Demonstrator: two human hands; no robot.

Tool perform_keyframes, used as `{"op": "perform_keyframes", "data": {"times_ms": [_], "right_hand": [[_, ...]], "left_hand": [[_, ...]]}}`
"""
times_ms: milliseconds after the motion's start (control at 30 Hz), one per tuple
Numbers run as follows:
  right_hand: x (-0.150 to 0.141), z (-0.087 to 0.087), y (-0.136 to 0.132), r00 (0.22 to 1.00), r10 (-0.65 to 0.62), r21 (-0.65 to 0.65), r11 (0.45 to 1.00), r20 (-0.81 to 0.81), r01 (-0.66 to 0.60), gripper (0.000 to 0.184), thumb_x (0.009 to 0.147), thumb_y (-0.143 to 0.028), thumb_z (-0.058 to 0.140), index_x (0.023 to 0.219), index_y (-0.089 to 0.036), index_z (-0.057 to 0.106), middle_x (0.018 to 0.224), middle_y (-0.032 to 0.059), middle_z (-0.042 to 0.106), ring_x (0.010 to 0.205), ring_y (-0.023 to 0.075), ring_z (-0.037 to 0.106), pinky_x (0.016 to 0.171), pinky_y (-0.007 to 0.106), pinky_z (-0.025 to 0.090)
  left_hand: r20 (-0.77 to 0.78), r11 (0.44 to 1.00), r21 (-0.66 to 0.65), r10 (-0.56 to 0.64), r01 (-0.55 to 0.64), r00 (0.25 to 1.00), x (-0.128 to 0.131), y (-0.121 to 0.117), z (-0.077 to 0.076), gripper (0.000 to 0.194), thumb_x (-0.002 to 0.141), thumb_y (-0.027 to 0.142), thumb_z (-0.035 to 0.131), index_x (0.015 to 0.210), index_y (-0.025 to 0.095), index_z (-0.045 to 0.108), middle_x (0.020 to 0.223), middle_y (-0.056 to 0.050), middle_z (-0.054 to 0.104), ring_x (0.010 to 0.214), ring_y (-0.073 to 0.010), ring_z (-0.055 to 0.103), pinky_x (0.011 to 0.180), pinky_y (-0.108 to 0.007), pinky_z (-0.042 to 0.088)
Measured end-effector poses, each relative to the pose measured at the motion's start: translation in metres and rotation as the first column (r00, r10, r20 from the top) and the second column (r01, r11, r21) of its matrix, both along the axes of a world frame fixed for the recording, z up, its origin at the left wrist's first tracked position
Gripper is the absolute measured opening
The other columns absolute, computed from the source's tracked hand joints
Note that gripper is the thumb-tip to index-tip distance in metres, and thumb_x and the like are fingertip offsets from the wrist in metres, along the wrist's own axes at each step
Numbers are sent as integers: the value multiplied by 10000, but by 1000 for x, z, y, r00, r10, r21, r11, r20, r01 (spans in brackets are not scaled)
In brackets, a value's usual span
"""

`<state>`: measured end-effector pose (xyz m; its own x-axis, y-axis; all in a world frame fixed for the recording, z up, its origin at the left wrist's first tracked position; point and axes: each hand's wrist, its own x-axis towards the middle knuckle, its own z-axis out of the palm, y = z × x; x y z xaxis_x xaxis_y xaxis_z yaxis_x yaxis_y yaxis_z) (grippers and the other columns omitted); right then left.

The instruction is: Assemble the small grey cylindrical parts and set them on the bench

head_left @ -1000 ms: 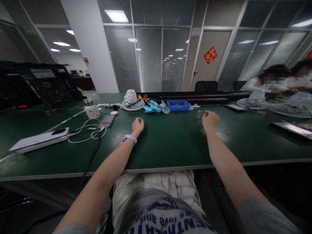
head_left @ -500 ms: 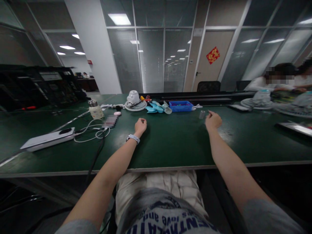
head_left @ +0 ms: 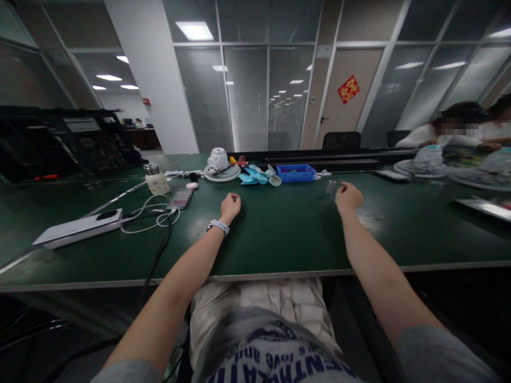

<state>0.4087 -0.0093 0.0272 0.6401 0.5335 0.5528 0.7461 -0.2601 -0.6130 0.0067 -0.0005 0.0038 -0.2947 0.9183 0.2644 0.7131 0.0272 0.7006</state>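
One L hand, curled, 11 o'clock; R hand, narrow pinch, just beside grey cylinder, 1 o'clock on counter; grip contents unclear. Might topple cylinder w/ nudge twd 9 o'clock.

Wristwatch: pale strap, fitted just behind the left fingers. Shirt: grey, with short sleeves ending well behind the left and right fingers; dark blue lettering on front, smaller line nearer the fingers. Lower garment: cream, folded fabric, nearer the fingers than the shirt.
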Motion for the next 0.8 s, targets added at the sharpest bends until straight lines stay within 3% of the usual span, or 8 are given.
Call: {"op": "perform_keyframes", "data": {"times_ms": [167,300,633,800], "right_hand": [[0,-6,3,982,6,29,1000,-187,-1,387,815,-265,592,1193,-206,648,1080,126,681,1003,261,625,900,404,472],[4,-15,10,930,-1,-54,998,-367,-20,542,663,-268,751,1179,-168,621,1118,141,664,1032,271,620,931,407,473],[8,-20,16,927,6,-27,999,-374,-17,414,660,-182,681,1072,-167,651,1064,136,678,1015,270,632,936,428,473],[-2,-13,11,942,-15,-68,998,-335,-8,380,699,-198,683,1076,-157,681,1080,161,685,1027,298,642,922,441,485]], "left_hand": [[-8,1000,-15,-11,11,1000,-1,1,-1,241,872,325,493,1046,223,625,1029,-75,708,965,-230,652,830,-316,466],[-11,1000,-21,-20,19,1000,-1,1,-1,241,839,289,528,1052,226,623,1030,-73,708,967,-230,653,834,-318,466],[-9,999,-26,-36,35,999,-2,1,-2,267,802,243,552,1059,222,622,1022,-71,713,958,-218,658,829,-309,472],[-10,999,-21,-34,33,999,-2,2,-2,261,804,238,548,1051,220,629,1007,-73,713,958,-227,657,836,-321,470]]}}
